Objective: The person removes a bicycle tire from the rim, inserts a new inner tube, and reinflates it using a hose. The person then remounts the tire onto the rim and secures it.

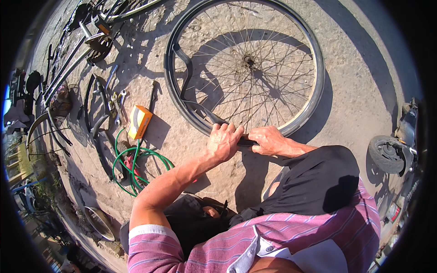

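Note:
A spoked bicycle wheel (249,61) lies flat on the ground in front of me, with its black tyre (320,73) around the rim. At the left, a black inner tube (187,68) hangs partly out of the tyre, loose over the spokes, and runs toward my left hand. At the wheel's near edge, my left hand (224,142) has its fingers curled over the tyre. Close beside it on the right, my right hand (269,140) is closed on the same edge. A short dark stretch of tyre shows between the two hands; what lies under the fingers is hidden.
Left of the wheel stands an orange and white box (139,122), near a coiled green hose (119,157) and several wrenches (119,108). Bicycle frame parts (68,68) lie at the upper left. A small vehicle wheel (386,154) stands at the right.

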A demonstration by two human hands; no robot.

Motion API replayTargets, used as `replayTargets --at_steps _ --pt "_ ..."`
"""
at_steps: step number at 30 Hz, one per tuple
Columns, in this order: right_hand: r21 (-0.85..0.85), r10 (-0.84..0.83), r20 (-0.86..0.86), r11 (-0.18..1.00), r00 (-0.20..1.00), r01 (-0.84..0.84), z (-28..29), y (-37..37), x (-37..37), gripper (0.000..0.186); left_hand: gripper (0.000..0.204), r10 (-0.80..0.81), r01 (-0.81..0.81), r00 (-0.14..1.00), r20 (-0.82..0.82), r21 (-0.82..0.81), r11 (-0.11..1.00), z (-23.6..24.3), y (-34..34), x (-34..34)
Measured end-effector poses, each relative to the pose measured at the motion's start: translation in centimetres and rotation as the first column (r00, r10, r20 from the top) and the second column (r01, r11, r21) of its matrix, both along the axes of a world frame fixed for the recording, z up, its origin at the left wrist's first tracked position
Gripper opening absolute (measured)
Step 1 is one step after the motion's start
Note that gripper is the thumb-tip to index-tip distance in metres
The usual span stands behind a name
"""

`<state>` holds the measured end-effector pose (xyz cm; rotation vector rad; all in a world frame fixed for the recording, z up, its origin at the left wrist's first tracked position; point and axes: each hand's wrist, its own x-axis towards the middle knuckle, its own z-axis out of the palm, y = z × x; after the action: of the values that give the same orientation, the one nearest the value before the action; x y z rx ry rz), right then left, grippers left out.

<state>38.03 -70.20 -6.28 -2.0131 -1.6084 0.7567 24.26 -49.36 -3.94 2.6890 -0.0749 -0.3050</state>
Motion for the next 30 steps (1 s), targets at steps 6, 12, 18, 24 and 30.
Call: replayTargets --at_steps 6,12,18,24,30 --pt "0.043 0.022 -0.002 0.999 1.000 -0.022 1.2 -0.9 0.7 0.037 0.044 -0.027 0.028 0.999 -0.025 0.051 0.998 -0.1 1.9 -0.6" --pt "0.033 0.030 0.031 0.999 0.999 -0.031 1.2 -1.2 1.2 0.038 0.027 -0.048 0.054 0.987 -0.154 0.032 0.998 -0.2 1.1 1.1" --pt "0.016 -0.004 -0.018 1.000 1.000 0.004 -0.1 -0.1 -0.9 0.028 0.024 0.008 -0.025 0.991 -0.130 -0.131 0.991 0.0 -1.1 0.7" --pt "-0.015 0.003 0.064 1.000 0.998 -0.002 2.0 0.3 -0.4 0.025 0.023 -0.143 0.107 0.936 0.320 0.127 0.986 0.3 0.8 -0.2" --pt "-0.051 0.032 0.043 0.998 0.999 -0.030 2.7 -0.1 0.0 0.036 0.036 -0.077 0.083 0.993 0.092 -0.063 0.995 -2.8 0.5 -1.2"
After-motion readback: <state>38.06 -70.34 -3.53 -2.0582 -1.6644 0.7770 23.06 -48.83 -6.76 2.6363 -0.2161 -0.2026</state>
